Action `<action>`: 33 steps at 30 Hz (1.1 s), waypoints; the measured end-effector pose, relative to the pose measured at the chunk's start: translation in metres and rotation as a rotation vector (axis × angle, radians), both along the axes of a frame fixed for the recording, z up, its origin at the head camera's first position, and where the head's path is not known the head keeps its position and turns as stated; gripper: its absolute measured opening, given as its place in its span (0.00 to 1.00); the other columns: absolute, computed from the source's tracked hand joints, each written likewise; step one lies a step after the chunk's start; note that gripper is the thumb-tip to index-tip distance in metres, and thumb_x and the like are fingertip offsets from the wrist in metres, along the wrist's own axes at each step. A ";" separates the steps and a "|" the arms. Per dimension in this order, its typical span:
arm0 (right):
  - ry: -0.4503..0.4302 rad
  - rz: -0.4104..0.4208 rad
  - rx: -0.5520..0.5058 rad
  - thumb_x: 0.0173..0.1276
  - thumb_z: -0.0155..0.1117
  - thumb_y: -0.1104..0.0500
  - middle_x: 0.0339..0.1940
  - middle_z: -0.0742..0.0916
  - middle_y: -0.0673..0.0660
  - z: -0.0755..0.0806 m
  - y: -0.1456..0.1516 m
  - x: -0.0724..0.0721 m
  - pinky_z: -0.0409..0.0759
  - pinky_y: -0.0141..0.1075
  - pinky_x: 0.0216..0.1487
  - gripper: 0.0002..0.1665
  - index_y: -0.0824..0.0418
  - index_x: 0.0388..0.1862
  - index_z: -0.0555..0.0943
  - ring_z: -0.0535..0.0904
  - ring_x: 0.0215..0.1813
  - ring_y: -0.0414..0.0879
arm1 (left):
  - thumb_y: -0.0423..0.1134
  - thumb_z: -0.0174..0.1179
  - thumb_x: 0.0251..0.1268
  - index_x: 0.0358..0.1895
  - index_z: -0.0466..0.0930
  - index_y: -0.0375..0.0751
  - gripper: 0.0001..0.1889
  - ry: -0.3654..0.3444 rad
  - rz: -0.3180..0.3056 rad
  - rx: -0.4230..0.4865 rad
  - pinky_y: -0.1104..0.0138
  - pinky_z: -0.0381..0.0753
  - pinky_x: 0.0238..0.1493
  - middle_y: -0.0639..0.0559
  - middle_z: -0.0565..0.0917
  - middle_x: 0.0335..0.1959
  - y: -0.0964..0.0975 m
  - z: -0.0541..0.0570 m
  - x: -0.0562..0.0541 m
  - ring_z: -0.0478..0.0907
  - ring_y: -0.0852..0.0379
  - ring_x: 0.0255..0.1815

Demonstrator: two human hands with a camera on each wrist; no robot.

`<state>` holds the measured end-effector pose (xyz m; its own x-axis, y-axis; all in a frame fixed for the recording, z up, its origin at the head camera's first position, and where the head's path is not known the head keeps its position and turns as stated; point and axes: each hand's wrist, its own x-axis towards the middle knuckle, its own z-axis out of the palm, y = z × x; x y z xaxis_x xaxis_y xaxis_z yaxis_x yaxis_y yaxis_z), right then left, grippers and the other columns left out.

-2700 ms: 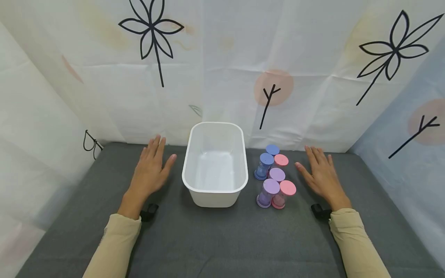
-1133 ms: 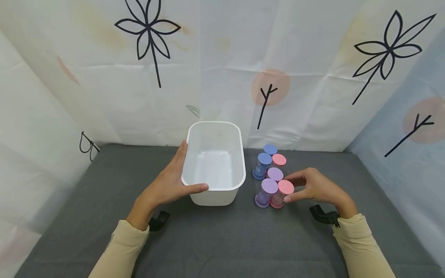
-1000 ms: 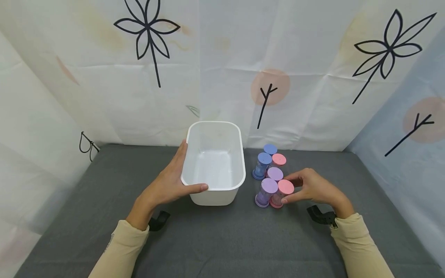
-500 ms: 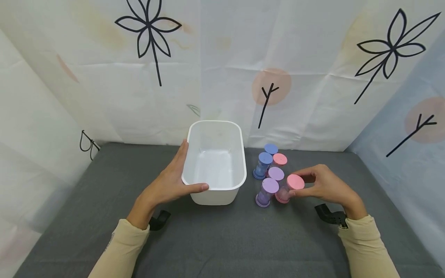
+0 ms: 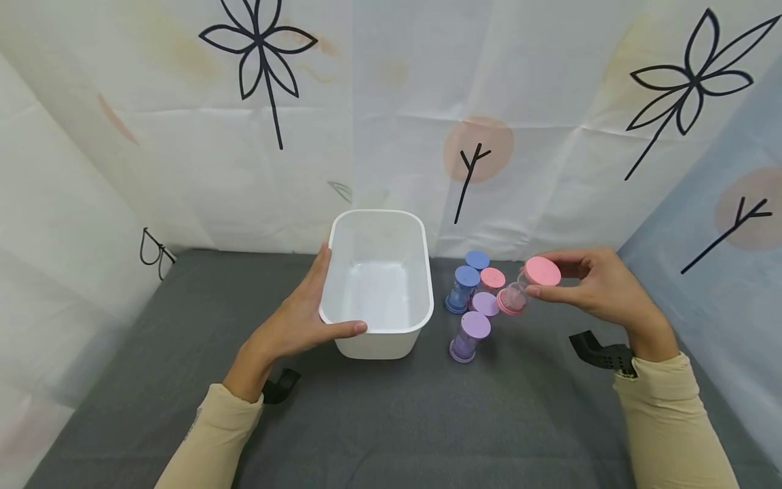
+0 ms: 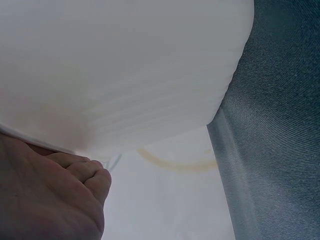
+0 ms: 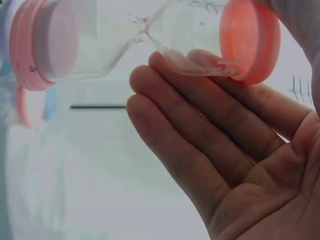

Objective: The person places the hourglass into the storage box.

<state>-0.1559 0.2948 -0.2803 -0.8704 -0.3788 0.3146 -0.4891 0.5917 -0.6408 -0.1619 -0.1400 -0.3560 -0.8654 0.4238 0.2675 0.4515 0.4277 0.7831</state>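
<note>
My right hand [image 5: 601, 288] holds a pink-capped sand timer [image 5: 513, 297] between thumb and fingers, raised and tilted. In the right wrist view, the sand timer [image 7: 145, 32] lies across the fingers, with some sand by its orange-pink cap. My left hand [image 5: 293, 326] grips the near left corner of a white plastic bin [image 5: 377, 346], thumb along the front rim and fingers along the left side. From the left wrist, the fingers [image 6: 82, 172] sit just under the bin's rim. The bin's inside is bare.
Right of the bin stand other sand timers: a near purple one [image 5: 470, 336], another purple one [image 5: 485, 303], a pink one [image 5: 492, 278], a blue one [image 5: 462, 288] and a farther blue one [image 5: 477, 259]. Grey cloth [image 5: 391, 421] covers the table; a printed curtain [image 5: 397, 156] hangs behind.
My left hand went from the table to the bin's corner. My right hand took the nearest pink sand timer from the cluster, lifting it up, rightward and away from me while tilting it.
</note>
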 end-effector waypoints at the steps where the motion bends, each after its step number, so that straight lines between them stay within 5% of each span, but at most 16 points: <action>1: 0.008 0.004 0.003 0.54 0.81 0.68 0.42 0.89 0.46 0.005 -0.004 -0.003 0.80 0.25 0.39 0.23 0.67 0.51 0.87 0.85 0.41 0.36 | 0.50 0.79 0.51 0.83 0.28 0.57 0.68 -0.003 0.000 -0.001 0.43 0.71 0.61 0.52 0.42 0.83 0.000 0.000 0.000 0.64 0.42 0.69; 5: 0.003 0.019 -0.035 0.54 0.81 0.68 0.40 0.90 0.48 0.026 -0.025 -0.019 0.81 0.26 0.39 0.22 0.66 0.50 0.88 0.86 0.39 0.38 | 0.55 0.79 0.49 0.83 0.28 0.60 0.70 0.008 0.009 -0.015 0.45 0.72 0.60 0.58 0.41 0.83 -0.004 -0.013 -0.008 0.64 0.45 0.69; 12: -0.112 0.035 -0.213 0.60 0.79 0.61 0.37 0.91 0.54 0.043 -0.074 -0.056 0.83 0.33 0.44 0.18 0.65 0.48 0.88 0.88 0.39 0.46 | 0.55 0.80 0.48 0.83 0.28 0.61 0.70 0.013 0.002 0.004 0.47 0.74 0.58 0.59 0.43 0.83 -0.005 -0.014 -0.009 0.67 0.49 0.66; 21: -0.208 0.134 -0.329 0.61 0.78 0.58 0.39 0.91 0.55 0.029 -0.155 -0.101 0.81 0.40 0.51 0.18 0.63 0.49 0.89 0.88 0.44 0.48 | 0.52 0.81 0.47 0.83 0.29 0.62 0.70 0.017 -0.031 0.046 0.52 0.78 0.53 0.61 0.53 0.79 -0.004 -0.015 -0.012 0.72 0.54 0.59; 26: -0.256 0.115 -0.287 0.62 0.78 0.54 0.40 0.91 0.55 0.015 -0.192 -0.117 0.79 0.42 0.53 0.19 0.62 0.49 0.89 0.87 0.46 0.47 | 0.52 0.81 0.47 0.82 0.29 0.66 0.70 -0.008 -0.037 0.064 0.53 0.81 0.50 0.59 0.61 0.73 -0.004 -0.015 -0.012 0.75 0.55 0.56; 33: -0.316 0.045 -0.275 0.60 0.80 0.53 0.36 0.91 0.56 0.001 -0.225 -0.131 0.81 0.48 0.52 0.18 0.62 0.45 0.90 0.86 0.42 0.48 | 0.56 0.80 0.48 0.83 0.30 0.63 0.70 -0.022 -0.009 0.035 0.53 0.80 0.52 0.60 0.54 0.78 -0.004 -0.015 -0.010 0.73 0.54 0.59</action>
